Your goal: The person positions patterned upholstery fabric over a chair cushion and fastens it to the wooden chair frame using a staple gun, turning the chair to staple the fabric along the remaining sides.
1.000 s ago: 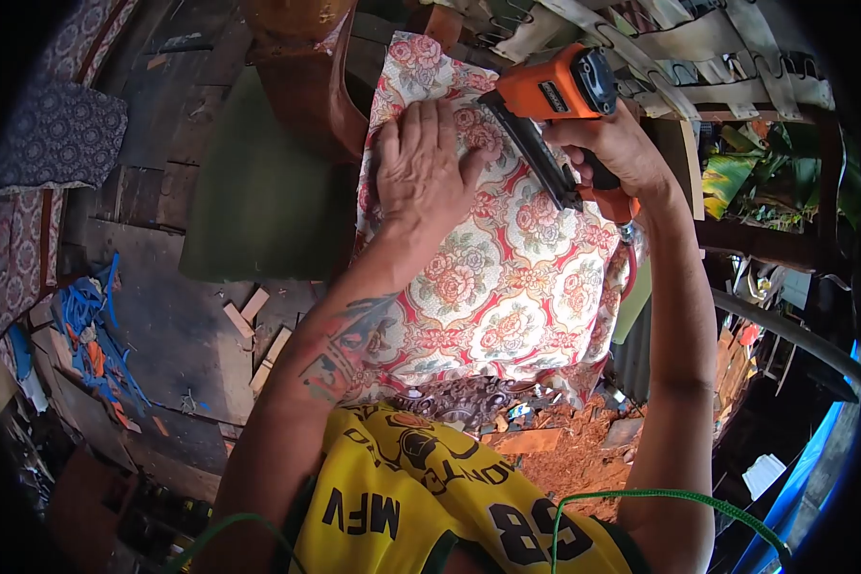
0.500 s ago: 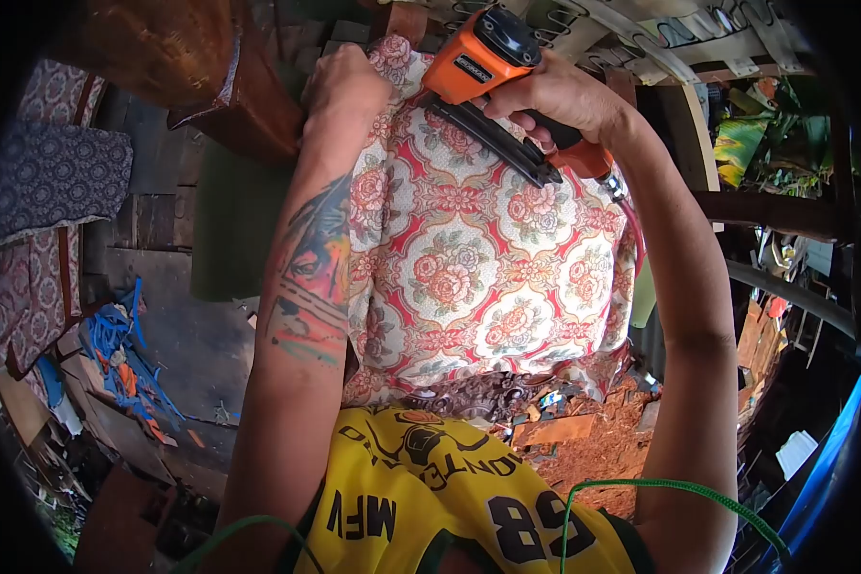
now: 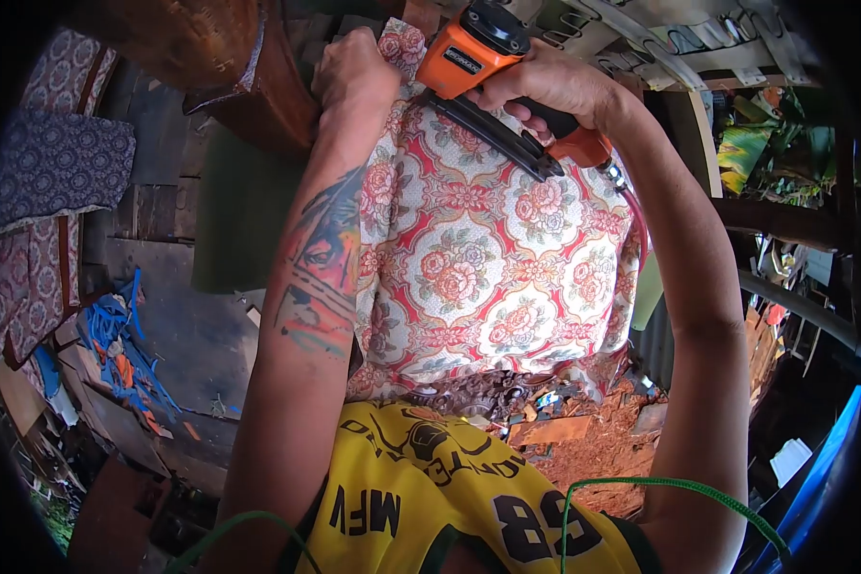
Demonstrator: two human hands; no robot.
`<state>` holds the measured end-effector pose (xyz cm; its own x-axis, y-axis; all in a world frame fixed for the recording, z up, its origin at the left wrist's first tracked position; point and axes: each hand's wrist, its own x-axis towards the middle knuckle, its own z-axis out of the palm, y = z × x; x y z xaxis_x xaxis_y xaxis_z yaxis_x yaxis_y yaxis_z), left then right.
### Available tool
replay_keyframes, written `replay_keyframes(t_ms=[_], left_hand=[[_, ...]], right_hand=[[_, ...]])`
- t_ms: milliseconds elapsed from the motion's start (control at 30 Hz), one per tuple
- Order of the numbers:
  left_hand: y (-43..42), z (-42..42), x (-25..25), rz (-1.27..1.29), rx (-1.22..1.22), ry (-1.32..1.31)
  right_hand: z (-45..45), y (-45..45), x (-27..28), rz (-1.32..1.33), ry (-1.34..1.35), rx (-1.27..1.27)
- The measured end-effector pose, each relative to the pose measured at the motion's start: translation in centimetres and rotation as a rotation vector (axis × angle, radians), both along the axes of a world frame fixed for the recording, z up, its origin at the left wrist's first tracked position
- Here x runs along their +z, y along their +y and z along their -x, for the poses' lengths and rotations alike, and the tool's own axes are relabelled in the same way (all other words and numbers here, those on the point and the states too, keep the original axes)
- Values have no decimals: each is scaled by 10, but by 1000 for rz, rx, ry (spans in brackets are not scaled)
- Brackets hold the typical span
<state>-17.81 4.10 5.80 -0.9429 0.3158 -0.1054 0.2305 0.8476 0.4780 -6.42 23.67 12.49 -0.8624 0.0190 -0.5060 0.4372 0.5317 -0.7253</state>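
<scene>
My right hand (image 3: 574,88) grips an orange and black pneumatic staple gun (image 3: 469,59) by its handle. The gun's black magazine lies slantwise over the far part of a floral upholstery fabric (image 3: 450,273), cream with red roses. A red air hose (image 3: 639,215) hangs from the handle's end. At the fabric's far left edge, my left hand (image 3: 359,75) is closed in a fist that pinches the cloth; its fingertips are turned away from view. The fabric covers a broad padded piece in front of me, and the gun's nose sits close to my left hand.
A brown covered furniture piece (image 3: 249,86) stands just left of my left hand. A frame with springs and webbing (image 3: 679,43) is at the far right. Dark patterned cloth (image 3: 57,172) and blue strips (image 3: 120,335) lie leftward. Carved wood (image 3: 478,392) borders the near edge.
My left fist has shifted slightly up and right along the fabric edge. The staple gun has moved only a little upward and left, still in my right hand.
</scene>
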Motion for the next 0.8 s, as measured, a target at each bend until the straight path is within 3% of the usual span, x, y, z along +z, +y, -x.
replay_keyframes(t_ms=[333,800], left_hand=[[0,8,6,-97,50,-96],[8,21,-3,40,168,-183]], right_hand=[[10,-16,5,-64,-26,10],[18,-27,1,-184,32,10]])
